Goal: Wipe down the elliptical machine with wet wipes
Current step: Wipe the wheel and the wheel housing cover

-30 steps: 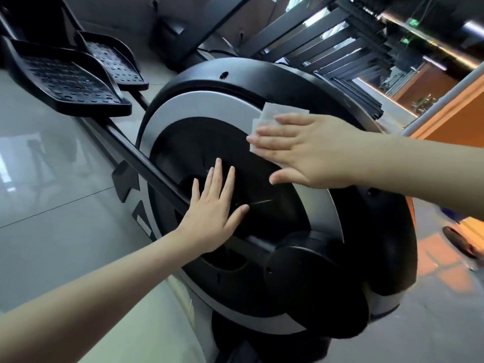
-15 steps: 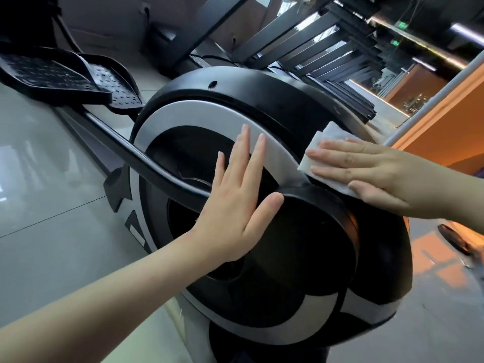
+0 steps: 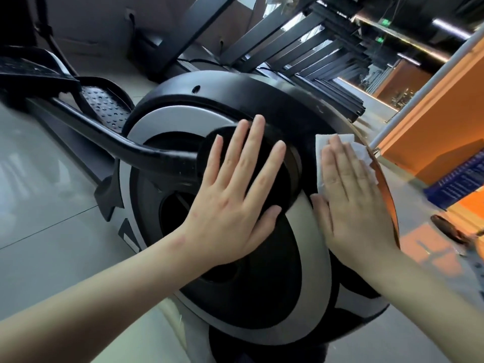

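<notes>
Tiled floor [image 3: 39,205]; orange wall [image 3: 432,113]; left hand [image 3: 235,200] spread on elliptical [image 3: 235,90]; right hand [image 3: 353,203] flattens wipe [image 3: 320,153].

blocked: crank arm [image 3: 131,148] across flywheel cover [image 3: 235,87] | free: floor [image 3: 39,218] left

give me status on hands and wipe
Left hand flat on crank cap. Right hand presses wet wipe to flywheel housing. Crank cap close beside wipe.

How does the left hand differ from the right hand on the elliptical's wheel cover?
The left hand is bare, while the right hand presses a white wipe. The left hand lies on the round black crank cap; the right hand lies nearer the edge of the wheel cover. Both are flat with straight fingers.
</notes>
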